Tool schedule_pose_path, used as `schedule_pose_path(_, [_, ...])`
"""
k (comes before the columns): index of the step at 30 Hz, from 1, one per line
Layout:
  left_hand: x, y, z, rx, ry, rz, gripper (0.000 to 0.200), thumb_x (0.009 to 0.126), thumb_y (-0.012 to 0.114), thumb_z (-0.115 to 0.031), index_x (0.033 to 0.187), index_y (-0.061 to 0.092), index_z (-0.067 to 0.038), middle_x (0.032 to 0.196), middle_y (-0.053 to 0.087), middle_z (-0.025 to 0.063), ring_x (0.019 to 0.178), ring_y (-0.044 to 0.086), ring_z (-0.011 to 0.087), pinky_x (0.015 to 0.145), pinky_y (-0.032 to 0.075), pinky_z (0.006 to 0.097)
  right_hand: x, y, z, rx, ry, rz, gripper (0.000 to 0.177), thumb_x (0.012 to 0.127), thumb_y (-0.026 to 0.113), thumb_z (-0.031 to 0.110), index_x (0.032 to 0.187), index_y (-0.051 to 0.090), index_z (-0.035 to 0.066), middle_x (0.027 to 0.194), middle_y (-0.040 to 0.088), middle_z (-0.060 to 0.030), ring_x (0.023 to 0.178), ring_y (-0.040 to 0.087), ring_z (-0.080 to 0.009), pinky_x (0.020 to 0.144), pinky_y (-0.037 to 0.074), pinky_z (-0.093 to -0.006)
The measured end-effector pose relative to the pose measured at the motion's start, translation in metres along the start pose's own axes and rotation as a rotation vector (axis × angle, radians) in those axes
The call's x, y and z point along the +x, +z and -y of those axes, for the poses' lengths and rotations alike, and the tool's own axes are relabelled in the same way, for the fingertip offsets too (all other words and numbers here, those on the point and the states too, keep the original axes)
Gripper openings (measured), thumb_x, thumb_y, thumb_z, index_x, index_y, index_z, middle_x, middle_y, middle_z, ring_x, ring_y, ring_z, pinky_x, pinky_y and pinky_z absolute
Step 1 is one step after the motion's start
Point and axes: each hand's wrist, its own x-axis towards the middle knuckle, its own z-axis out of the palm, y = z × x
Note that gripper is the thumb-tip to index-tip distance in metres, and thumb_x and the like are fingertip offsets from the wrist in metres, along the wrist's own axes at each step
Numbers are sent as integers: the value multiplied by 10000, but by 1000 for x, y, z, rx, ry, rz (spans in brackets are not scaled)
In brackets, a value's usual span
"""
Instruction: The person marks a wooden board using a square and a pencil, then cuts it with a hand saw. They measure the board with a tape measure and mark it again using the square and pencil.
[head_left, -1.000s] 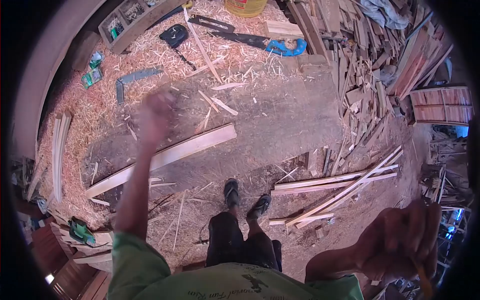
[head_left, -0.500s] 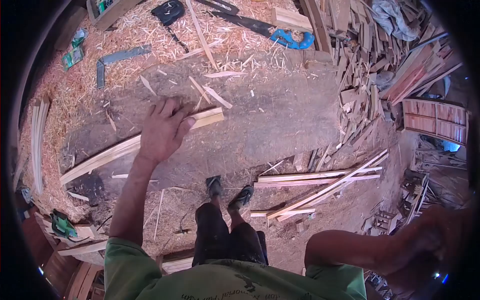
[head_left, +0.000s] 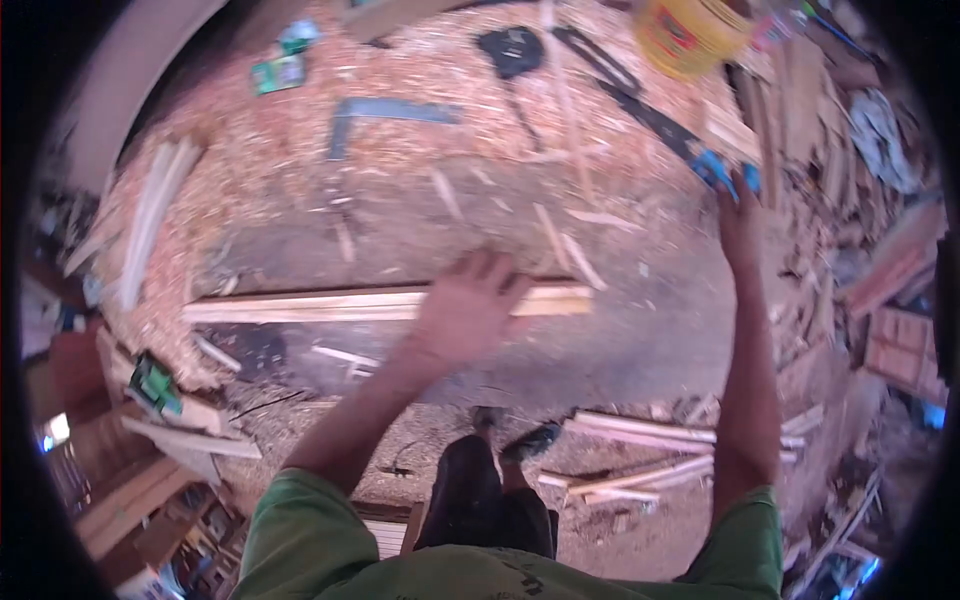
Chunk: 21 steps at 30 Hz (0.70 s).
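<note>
My left hand (head_left: 472, 308) lies across a pair of long pale wooden strips (head_left: 330, 305) on the worn bench board (head_left: 640, 340). Its fingers reach over the far edge and the thumb is at the near side; motion blurs them. Out to the right, my right hand (head_left: 741, 220) is at the blue handle of a hand saw (head_left: 655, 122), fingers closed over part of it. The saw lies flat on wood shavings, its dark blade pointing up and left. Thin offcuts (head_left: 582, 262) are scattered just beyond the strips.
A metal square (head_left: 400, 108) and a black tool (head_left: 512, 52) lie among shavings. A yellow bucket (head_left: 690, 38) stands at the back. Scrap wood (head_left: 850, 230) crowds the right side. More strips (head_left: 640, 432) lie on the ground near my feet. A green power tool (head_left: 155, 383) is at left.
My right hand has moved from low at the right to the saw's handle. The view has turned and shifted, bringing the yellow bucket in. My left hand stays on the strips.
</note>
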Motion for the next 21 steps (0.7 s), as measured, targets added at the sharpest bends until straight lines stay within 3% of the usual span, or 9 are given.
schedule_pose_path(3, [-1, 0, 3, -22, -16, 24, 522, 919, 733, -559, 1164, 690, -99, 1200, 652, 113, 1203, 660, 342, 919, 614, 466, 14, 15, -33, -625, -208, 22, 585, 1067, 689, 339, 1563, 554, 61, 1424, 648, -305, 1348, 609, -456, 1083, 511, -507])
schedule_pose_path(5, [4, 6, 7, -25, -25, 6, 539, 937, 714, -560, 1189, 696, -84, 1231, 667, 123, 1222, 660, 340, 936, 614, 458, 25, 15, -41, -767, -220, 37, 561, 1091, 634, 336, 1585, 540, 88, 1412, 646, -276, 1308, 626, -429, 1076, 487, -514])
schedule_pose_path(8, [-1, 6, 7, 23, -21, 78, 578, 959, 691, -549, 1242, 693, -45, 1263, 682, 132, 1236, 658, 318, 969, 606, 437, 52, 1, -51, -619, -56, 278, 533, 1106, 591, 330, 1583, 543, 97, 1455, 638, -247, 1342, 609, -419, 1129, 459, -506])
schedule_pose_path(9, [-1, 7, 9, 16, -21, 92, 585, 959, 689, -543, 1254, 689, -38, 1263, 681, 134, 1237, 658, 319, 977, 605, 436, 54, -5, -54, -768, -221, 246, 520, 1109, 586, 321, 1572, 555, 86, 1439, 652, -243, 1330, 624, -403, 1127, 465, -496])
schedule_pose_path(11, [-4, 10, 9, -21, -7, 102, 599, 958, 687, -531, 1278, 680, -24, 1263, 681, 138, 1238, 657, 321, 993, 601, 435, 48, -16, -61, -731, -331, 199, 498, 1128, 577, 322, 1563, 565, 79, 1405, 675, -244, 1312, 645, -353, 1113, 478, -457])
schedule_pose_path(13, [-14, 9, 4, -12, 27, 141, 582, 961, 685, -514, 1296, 678, -38, 1280, 674, 131, 1252, 646, 315, 1006, 596, 438, 31, -42, -24, -377, -45, 266, 484, 1147, 556, 326, 1533, 579, 36, 1301, 698, -221, 1175, 681, -323, 1060, 499, -430])
schedule_pose_path(17, [-56, -6, 10, 79, 259, 250, 560, 957, 684, -488, 1353, 676, -93, 1332, 657, 106, 1295, 617, 306, 1076, 555, 476, -35, -113, 17, -96, 203, 289, 407, 1114, 606, 330, 1360, 653, 10, 942, 605, -61, 827, 603, -173, 759, 484, -341])
schedule_pose_path(19, [-92, -15, 18, -20, 220, 123, 541, 938, 715, -464, 1378, 689, -151, 1382, 639, 96, 1325, 588, 312, 1131, 500, 515, -91, -158, 80, -27, 306, 266, 351, 1086, 648, 314, 1249, 691, 6, 784, 546, 17, 687, 553, -106, 622, 473, -309])
schedule_pose_path(21, [-113, -27, 27, -135, 28, 206, 561, 897, 759, -472, 1368, 707, -172, 1387, 637, 105, 1324, 581, 327, 1165, 461, 530, -151, -206, 84, 106, 347, 275, 266, 1064, 688, 257, 1183, 682, 19, 786, 554, 11, 675, 549, -96, 601, 475, -310])
